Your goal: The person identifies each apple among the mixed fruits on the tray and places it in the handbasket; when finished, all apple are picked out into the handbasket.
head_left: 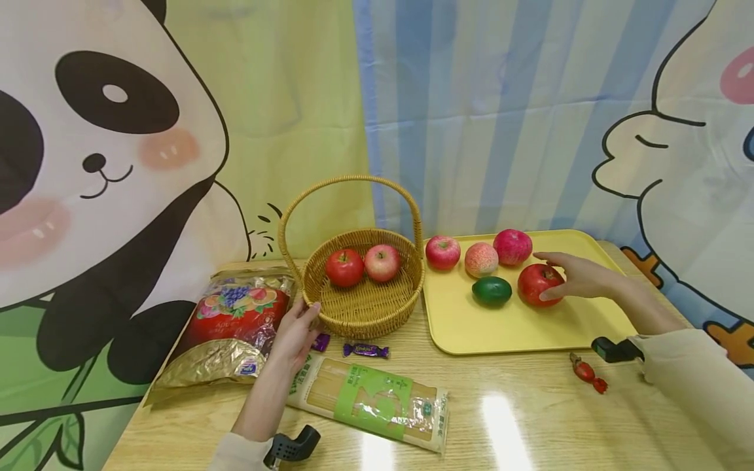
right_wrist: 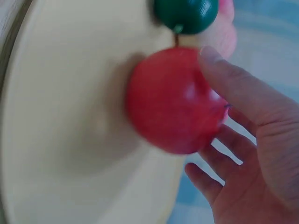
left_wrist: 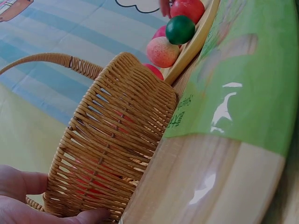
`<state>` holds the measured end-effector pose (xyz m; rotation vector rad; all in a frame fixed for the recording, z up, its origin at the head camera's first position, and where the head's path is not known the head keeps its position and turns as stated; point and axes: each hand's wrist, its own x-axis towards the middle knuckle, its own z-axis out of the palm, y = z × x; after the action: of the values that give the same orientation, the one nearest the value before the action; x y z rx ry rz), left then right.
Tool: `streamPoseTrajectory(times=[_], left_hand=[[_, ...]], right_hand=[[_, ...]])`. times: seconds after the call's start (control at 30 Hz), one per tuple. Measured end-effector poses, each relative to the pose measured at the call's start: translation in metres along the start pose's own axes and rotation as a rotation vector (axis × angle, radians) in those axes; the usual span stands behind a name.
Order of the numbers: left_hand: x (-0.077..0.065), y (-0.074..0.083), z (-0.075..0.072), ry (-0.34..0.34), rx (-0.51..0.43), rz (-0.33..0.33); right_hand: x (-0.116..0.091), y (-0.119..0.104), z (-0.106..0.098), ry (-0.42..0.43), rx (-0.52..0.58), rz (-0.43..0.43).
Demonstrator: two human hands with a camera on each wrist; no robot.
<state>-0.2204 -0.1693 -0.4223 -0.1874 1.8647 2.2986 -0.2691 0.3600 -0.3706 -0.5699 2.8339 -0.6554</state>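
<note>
My left hand [head_left: 297, 330] grips the near-left rim of a woven wicker basket [head_left: 368, 325] with a tall handle. In the left wrist view its fingers [left_wrist: 35, 182] lie against the weave. Inside the basket are a red apple [head_left: 344, 267] and a pinker apple [head_left: 382, 263]. My right hand [head_left: 580, 278] holds a larger red apple [head_left: 537, 285] over the yellow tray [head_left: 518, 333], thumb on the near side and fingers round the far side. The right wrist view shows that apple [right_wrist: 173, 102] between thumb and fingers; the fingertips are partly hidden behind it.
A dark green oval fruit [head_left: 491, 291], a peach [head_left: 481, 260], a pink apple [head_left: 443, 252] and a magenta round fruit [head_left: 512, 247] lie on the tray. Nearby are a candy bag [head_left: 235, 320], a noodle packet [head_left: 371, 399], a purple-wrapped candy [head_left: 366, 350] and a red-wrapped candy [head_left: 584, 371].
</note>
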Motion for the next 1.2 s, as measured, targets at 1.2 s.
streamPoseTrajectory(times=[1.2], left_hand=[[0.004, -0.003, 0.001, 0.025, -0.016, 0.012]], right_hand=[[0.007, -0.027, -0.013, 0.062, 0.175, -0.069]])
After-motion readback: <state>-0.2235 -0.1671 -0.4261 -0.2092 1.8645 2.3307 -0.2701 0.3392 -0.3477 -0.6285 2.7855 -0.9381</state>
